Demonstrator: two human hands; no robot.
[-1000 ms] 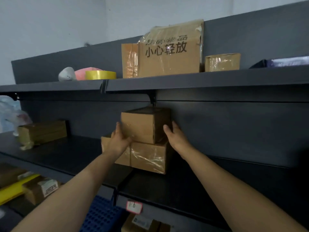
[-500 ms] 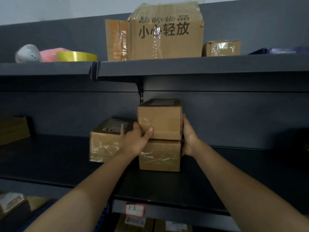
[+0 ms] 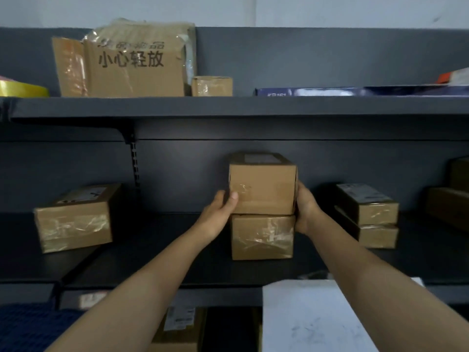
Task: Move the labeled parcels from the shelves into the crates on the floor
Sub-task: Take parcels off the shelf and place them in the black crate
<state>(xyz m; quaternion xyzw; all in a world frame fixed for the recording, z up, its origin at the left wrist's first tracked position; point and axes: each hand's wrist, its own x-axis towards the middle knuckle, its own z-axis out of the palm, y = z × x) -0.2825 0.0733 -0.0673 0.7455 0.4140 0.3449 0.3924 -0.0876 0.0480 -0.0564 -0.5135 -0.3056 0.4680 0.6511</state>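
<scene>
A small brown cardboard parcel [image 3: 262,186] with a label on top sits on a second taped parcel [image 3: 262,237] on the middle shelf [image 3: 177,260]. My left hand [image 3: 219,214] grips the upper parcel's left side, thumb on its front face. My right hand [image 3: 305,212] grips its right side, fingers hidden behind the box. Another labeled parcel [image 3: 73,219] lies at the left of the shelf. Two stacked parcels [image 3: 368,214] stand at the right.
The upper shelf [image 3: 228,106] carries a large printed carton [image 3: 132,62], a small box [image 3: 212,86], a yellow tape roll [image 3: 22,88] and flat blue packs [image 3: 317,91]. A blue crate [image 3: 33,326] shows bottom left, a white surface [image 3: 309,321] bottom right, boxes below.
The view has shifted right and a little up, so the stacked parcels on the right came into sight. Both hands stay clamped on the sides of the upper parcel.
</scene>
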